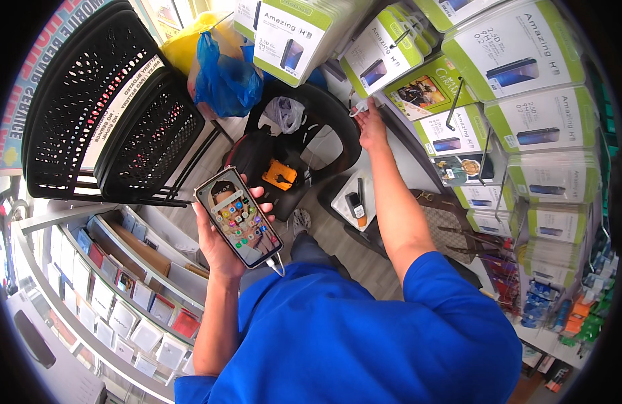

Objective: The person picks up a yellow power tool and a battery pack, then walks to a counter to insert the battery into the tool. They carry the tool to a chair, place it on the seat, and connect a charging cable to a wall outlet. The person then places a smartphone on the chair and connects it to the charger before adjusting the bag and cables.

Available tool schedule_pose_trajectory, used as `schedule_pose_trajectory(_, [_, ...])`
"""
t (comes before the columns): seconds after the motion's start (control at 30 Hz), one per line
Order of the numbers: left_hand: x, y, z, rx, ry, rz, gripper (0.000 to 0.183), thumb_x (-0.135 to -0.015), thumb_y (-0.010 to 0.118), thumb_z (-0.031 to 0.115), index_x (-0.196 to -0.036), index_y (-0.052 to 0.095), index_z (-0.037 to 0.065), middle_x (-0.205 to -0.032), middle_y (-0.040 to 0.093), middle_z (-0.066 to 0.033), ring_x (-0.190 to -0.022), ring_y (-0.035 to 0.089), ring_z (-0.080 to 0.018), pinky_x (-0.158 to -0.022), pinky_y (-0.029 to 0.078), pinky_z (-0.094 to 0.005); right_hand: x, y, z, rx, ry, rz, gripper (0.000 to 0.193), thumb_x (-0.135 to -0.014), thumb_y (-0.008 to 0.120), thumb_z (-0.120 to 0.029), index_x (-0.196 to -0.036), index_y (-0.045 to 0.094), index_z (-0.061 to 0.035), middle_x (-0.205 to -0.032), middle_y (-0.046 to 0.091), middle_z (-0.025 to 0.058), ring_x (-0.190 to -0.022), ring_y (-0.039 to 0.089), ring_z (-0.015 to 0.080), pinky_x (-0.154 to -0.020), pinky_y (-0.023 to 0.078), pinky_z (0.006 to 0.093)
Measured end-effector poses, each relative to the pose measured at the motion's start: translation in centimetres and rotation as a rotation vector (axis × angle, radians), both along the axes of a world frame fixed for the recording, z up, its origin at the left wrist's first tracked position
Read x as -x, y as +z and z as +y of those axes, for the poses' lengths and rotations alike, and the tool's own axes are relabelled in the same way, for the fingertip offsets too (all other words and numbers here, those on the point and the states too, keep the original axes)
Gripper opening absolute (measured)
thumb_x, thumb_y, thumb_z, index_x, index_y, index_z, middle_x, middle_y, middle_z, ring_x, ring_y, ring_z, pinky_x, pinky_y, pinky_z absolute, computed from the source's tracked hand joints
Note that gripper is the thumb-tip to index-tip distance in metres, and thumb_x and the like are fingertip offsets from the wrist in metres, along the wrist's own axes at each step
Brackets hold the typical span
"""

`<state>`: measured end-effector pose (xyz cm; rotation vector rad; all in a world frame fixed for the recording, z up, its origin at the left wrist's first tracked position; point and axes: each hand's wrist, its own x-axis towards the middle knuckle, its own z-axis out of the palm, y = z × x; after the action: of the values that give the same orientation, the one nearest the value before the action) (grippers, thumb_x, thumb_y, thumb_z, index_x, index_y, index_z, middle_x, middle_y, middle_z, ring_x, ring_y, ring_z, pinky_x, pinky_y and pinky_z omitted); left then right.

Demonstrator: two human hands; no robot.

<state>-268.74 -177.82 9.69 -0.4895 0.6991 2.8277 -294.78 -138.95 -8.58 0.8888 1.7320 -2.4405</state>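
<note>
Cramped little shop: green-and-white cardboard packs (530,67) hang in rows on the right, black perforated plastic chairs (149,131) stand upper left, and white-framed metal shelves (55,219) of small boxes fill the lower left.

The flat, rectangular smartphone with a lit glass screen (240,217) is up in front of the blue shirt (364,330), tilted, screen facing up. The left hand (223,259) has it gripped by the long sides, thumb on one edge, fingertips round the other. A thin white plastic cable (276,266) is plugged into its bottom end.

The right hand (371,128) is stretched out near the packs, fingers by a small white plastic piece (358,108); can't tell if it's pinched or just touched.

Handling-wise, I'd guess light, stiff, kinda slippery, with breakable glass. Hold it by the long edges, and don't lever on that plug.
</note>
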Motion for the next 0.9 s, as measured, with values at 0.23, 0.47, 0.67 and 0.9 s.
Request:
schedule_pose_trajectory(0.23, [-0.9, 0.8, 0.3, 0.015, 0.009, -0.008, 0.095, -0.107, 0.036, 0.082, -0.162, 0.047, 0.004, -0.136, 0.07, -0.0191, -0.109, 0.075, -0.0321, -0.096, 0.062, -0.0501, -1.7, 0.6, 0.7, -0.072, 0.038, -0.099, 0.068, -0.097, 0.079, -0.062, -0.137, 0.065, -0.0081, -0.119, 0.076, 0.0102, -0.122, 0.068, 0.0211, -0.116, 0.039, 0.0375])
schedule_pose_trajectory(0.47, [-2.1, -0.7, -0.3, 0.065, 0.024, -0.04, 0.095, -0.107, 0.037, 0.082, -0.16, 0.049, 0.004, -0.137, 0.071, -0.0195, -0.11, 0.075, -0.0331, -0.095, 0.062, -0.0524, -14.0, 2.4, 2.5, 0.258, -0.177, 0.125, 0.048, -0.1, 0.073, -0.041, -0.127, 0.066, -0.0028, -0.107, 0.075, 0.0114, -0.11, 0.073, 0.0285, -0.099, 0.055, 0.0421])
schedule_pose_trajectory(0.67, [-1.0, -2.7, 0.6, 0.034, -0.275, 0.097, 0.092, -0.107, 0.042, 0.08, -0.163, 0.045, 0.008, -0.14, 0.068, -0.017, -0.113, 0.073, -0.034, -0.097, 0.06, -0.0518, -28.0, 3.1, 3.0, 0.249, -0.263, 0.003, 0.034, -0.103, 0.073, -0.041, -0.118, 0.063, -0.0126, -0.084, 0.065, 0.0054, -0.061, 0.062, 0.0155, -0.057, 0.051, 0.0343])
schedule_pose_trajectory(0.9, [-1.1, -3.2, 4.6, 0.085, -0.743, 0.074, 0.086, -0.108, 0.042, 0.079, -0.159, 0.05, 0.011, -0.132, 0.069, -0.0155, -0.106, 0.073, -0.0332, -0.093, 0.063, -0.0507, -44.1, 5.2, -0.4, 0.036, -0.058, -0.23, 0.043, -0.106, 0.062, -0.045, -0.126, 0.063, -0.0072, -0.093, 0.07, 0.0092, -0.063, 0.067, 0.0147, -0.047, 0.046, 0.0278])
